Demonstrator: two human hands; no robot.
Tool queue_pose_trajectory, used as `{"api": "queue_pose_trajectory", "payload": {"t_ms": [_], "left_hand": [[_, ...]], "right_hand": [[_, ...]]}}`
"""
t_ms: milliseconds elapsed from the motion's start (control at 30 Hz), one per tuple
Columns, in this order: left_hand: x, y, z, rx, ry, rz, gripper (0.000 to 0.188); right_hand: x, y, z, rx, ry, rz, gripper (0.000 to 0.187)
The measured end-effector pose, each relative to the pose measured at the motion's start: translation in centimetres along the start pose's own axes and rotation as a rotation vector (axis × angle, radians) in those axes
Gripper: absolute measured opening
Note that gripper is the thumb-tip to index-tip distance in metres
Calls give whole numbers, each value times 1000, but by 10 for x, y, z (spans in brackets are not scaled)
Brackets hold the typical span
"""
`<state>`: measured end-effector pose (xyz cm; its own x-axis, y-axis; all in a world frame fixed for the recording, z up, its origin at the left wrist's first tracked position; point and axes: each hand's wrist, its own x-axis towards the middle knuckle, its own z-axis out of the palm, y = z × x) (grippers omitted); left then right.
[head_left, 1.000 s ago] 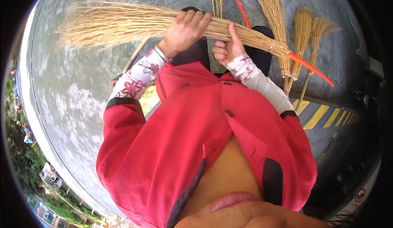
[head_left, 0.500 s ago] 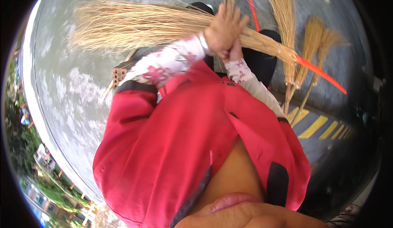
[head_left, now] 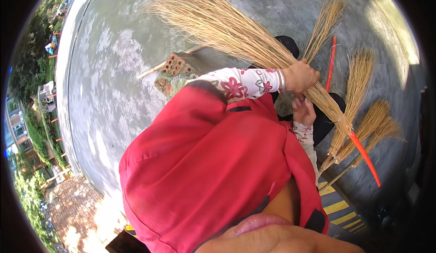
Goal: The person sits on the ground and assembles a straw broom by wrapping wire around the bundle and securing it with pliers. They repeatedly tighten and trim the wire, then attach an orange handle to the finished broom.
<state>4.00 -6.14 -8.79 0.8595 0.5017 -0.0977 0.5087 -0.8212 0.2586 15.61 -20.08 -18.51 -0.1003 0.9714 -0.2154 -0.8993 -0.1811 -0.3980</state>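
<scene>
A long straw broom (head_left: pixel 236 30) lies slantwise across my knees, its loose bristles fanning toward the upper left. An orange-red handle (head_left: pixel 364 158) sticks out of its bound end at the lower right. My left hand (head_left: pixel 299 76) is wrapped round the middle of the straw bundle. Close below the bundle, my right hand (head_left: pixel 304 111) has its fingers curled together; whatever they hold, if anything, I cannot make out. A smaller straw bundle (head_left: pixel 324 23) lies just beyond my left hand.
At the right, on the grey concrete floor (head_left: pixel 109 85), lie a straw broom (head_left: pixel 359 82), smaller straw brooms (head_left: pixel 374 119) and a red stick (head_left: pixel 331 62). A holed brick (head_left: pixel 174 65) rests beside a pale stick (head_left: pixel 152 69) at the left. Yellow-striped edging (head_left: pixel 337 206) runs lower right.
My left hand has gone from spread fingers over the broom to a grip round it. The view has turned, and the broom now slants more steeply. My right hand shows more, apart from the left.
</scene>
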Motion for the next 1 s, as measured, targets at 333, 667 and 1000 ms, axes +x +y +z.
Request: {"api": "queue_pose_trajectory", "payload": {"t_ms": [333, 667, 1000], "left_hand": [[-2, -3, -13, -43, -29, 83, 38], [27, -2, -29, -26, -403, -124, 57], [33, -15, -35, -240, -448, -58, 91]], "right_hand": [[13, 12, -18, -172, 324, 87, 12], [37, 37, -22, -399, 502, -326, 18], [44, 24, -5, -188, 470, -182, 30]]}}
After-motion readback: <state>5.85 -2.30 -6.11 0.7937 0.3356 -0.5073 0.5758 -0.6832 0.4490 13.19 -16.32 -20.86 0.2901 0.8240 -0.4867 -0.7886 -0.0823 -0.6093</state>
